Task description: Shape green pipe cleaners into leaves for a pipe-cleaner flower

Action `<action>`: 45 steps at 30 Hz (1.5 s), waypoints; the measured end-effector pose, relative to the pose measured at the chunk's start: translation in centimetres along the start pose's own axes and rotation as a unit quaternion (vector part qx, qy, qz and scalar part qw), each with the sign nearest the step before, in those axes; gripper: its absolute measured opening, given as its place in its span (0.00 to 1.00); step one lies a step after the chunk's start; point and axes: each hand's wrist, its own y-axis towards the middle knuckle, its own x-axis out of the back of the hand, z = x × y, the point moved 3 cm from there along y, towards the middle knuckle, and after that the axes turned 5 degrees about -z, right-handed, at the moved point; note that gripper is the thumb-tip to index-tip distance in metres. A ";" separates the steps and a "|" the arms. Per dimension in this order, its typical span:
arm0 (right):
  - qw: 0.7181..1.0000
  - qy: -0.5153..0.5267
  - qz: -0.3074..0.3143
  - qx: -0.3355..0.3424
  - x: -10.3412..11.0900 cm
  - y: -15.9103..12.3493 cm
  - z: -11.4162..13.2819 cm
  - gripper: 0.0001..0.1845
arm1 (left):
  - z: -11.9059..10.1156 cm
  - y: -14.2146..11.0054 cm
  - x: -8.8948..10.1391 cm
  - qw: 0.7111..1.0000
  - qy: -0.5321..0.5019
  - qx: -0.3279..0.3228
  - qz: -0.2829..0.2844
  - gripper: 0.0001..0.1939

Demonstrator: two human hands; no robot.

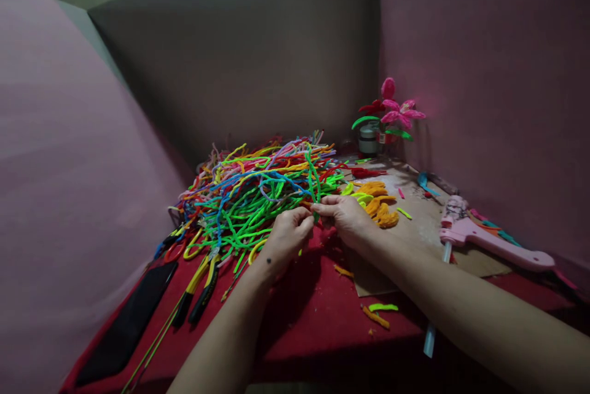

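Observation:
A bent green pipe cleaner (316, 182) rises as a narrow loop from between my fingertips. My right hand (348, 216) pinches it near its lower end. My left hand (289, 233) is closed at the same low end, thumb and forefinger pressed together on it; the exact contact is partly hidden by the fingers. Just behind my hands spreads a big tangled pile of pipe cleaners (249, 216) in green, blue, yellow, red and other colours. Beside my right hand lie orange looped petals (385, 212) of the same fuzzy material.
Yellow-and-black pliers (203, 286) and a black phone (126, 323) lie on the red cloth (318, 314) at left. To the right, a pink glue gun (498, 243) with a glue stick rests over cardboard (415, 234). Pink fuzzy flowers (403, 112) stand at the back.

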 end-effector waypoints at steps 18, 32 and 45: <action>0.990 -0.053 0.104 -0.074 -0.3 -0.3 -0.7 0.13 | 0.7 0.4 1.4 0.956 -0.284 0.071 0.032 0.12; 0.987 -0.001 0.135 -0.089 -0.5 -0.5 -1.0 0.10 | 0.7 0.3 1.4 0.934 -0.339 0.110 0.018 0.11; 0.986 0.024 0.099 -0.132 -0.5 -0.3 -1.3 0.12 | 0.8 0.3 1.2 0.937 -0.337 0.086 0.038 0.11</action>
